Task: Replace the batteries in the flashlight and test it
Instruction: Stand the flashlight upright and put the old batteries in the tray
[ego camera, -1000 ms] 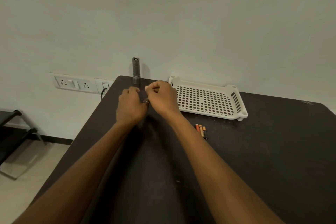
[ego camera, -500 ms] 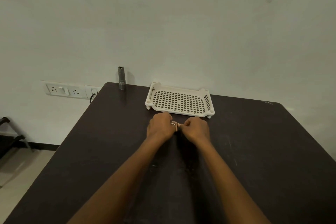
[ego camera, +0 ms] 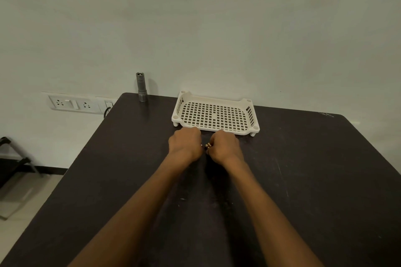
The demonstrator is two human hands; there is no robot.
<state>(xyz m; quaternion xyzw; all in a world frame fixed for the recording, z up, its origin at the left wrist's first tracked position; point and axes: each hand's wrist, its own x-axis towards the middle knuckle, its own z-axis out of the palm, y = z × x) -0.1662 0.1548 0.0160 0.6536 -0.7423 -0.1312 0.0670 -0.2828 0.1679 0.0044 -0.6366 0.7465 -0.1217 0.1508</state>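
A grey metal flashlight (ego camera: 141, 87) stands upright at the far left corner of the dark table (ego camera: 303, 180), well away from both hands. My left hand (ego camera: 184, 144) and my right hand (ego camera: 225, 147) are curled into fists side by side, just in front of the white tray. Between their fingertips shows a small piece with brass-coloured ends, which looks like the batteries (ego camera: 207, 145). Both hands pinch it; most of it is hidden by the fingers. I cannot tell whether anything else is held.
A white perforated plastic tray (ego camera: 249, 115) sits at the table's far edge, directly behind my hands, with nothing in it. A wall socket strip (ego camera: 71, 104) with a plugged cable is on the wall to the left. A dark stand (ego camera: 13, 158) is on the floor at left.
My hands have moved from beside the flashlight to the spot in front of the tray where the loose batteries lay. The batteries no longer lie on the table.
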